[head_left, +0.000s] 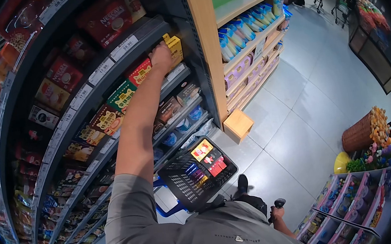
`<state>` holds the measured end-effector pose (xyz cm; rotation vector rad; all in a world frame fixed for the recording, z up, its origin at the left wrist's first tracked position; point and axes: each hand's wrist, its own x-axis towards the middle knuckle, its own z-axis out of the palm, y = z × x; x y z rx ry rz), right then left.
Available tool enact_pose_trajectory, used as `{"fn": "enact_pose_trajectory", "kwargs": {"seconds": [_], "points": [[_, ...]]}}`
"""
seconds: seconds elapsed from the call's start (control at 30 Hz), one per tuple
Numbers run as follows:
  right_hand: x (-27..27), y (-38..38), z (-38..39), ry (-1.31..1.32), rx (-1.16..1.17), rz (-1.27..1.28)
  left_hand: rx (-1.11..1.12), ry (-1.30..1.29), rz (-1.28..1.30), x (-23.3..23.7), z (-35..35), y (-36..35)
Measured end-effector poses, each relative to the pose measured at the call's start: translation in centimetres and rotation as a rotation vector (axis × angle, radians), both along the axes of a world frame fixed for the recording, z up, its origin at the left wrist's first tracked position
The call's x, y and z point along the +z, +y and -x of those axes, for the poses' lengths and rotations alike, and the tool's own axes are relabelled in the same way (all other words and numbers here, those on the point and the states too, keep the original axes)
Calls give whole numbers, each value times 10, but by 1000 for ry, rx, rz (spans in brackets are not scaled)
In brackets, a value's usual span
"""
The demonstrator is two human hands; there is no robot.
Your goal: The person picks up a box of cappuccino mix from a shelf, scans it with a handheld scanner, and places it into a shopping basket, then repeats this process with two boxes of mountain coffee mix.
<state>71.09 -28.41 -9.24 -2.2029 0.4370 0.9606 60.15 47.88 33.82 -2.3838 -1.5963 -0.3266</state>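
My left hand (161, 59) reaches into the shelf with its fingers closed at a yellow box (176, 49) at the right end of a row. Beside it in the row stand a red box (139, 71), a green box (122, 96) and a brown box (107, 120) with cat-shaped labels. Down by my right side, my right hand (276, 214) is wrapped round a black round-headed object (279, 202). A black shopping basket (175, 177) with a blue handle stands by my foot, holding several colourful packages (203, 150).
Red coffee packs (110, 17) fill the shelf above. A wooden rack (204, 30) with bagged goods adjoins the shelf, a small wooden box (239, 126) at its foot. Across the tiled aisle (296, 125) are a wicker basket of flowers (357, 137) and a display bin (351, 196).
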Motion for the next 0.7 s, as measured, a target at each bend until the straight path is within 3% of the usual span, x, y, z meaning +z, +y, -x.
{"fn": "enact_pose_trajectory", "kwargs": {"seconds": [0.17, 0.53, 0.7], "points": [[-1, 3, 7, 4, -30, -7, -49, -62, -29, 1, 3, -8], [-1, 32, 1, -35, 54, -46, -361, -37, -409, 20, 35, -58], [4, 41, -2, -18, 129, -53, -501, -198, -351, 38, 56, -100]]}}
